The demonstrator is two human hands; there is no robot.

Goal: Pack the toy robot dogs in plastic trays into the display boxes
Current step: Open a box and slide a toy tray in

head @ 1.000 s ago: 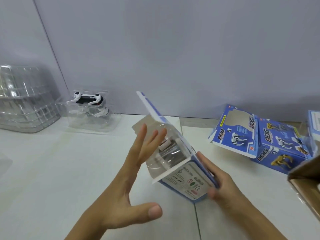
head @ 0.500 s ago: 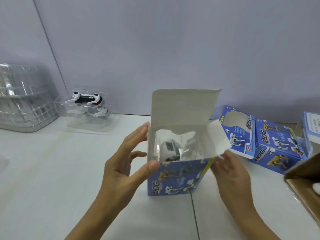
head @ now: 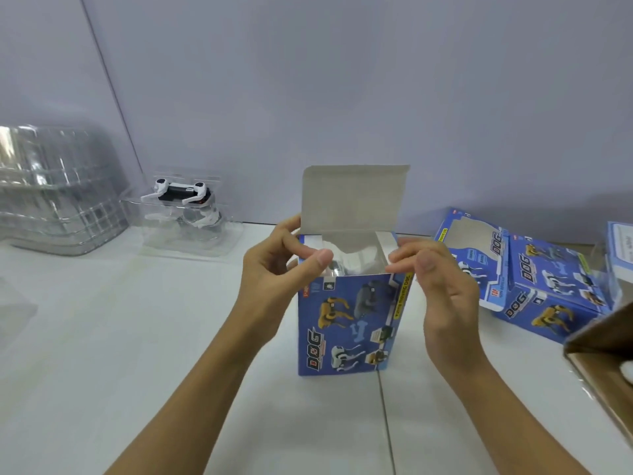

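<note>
A blue display box [head: 346, 323] stands upright on the white table in the middle, its top lid flap [head: 354, 198] raised. Inside its mouth shows a white toy robot dog in a clear tray [head: 349, 265]. My left hand [head: 274, 272] grips the box's upper left corner, thumb over the left side flap. My right hand [head: 438, 279] pinches the right side flap at the upper right corner. A second white toy dog in a clear plastic tray [head: 186, 214] sits at the back left, apart from both hands.
A stack of clear plastic trays [head: 51, 190] fills the far left. Several blue display boxes [head: 534, 282] lie on their sides at the right. A brown cardboard carton [head: 606, 358] juts in at the right edge. A table seam [head: 387, 423] runs toward me.
The box was tilted on its side a second ago and now stands upright. Both hands have moved up to its top corners, and the side flaps fold inward.
</note>
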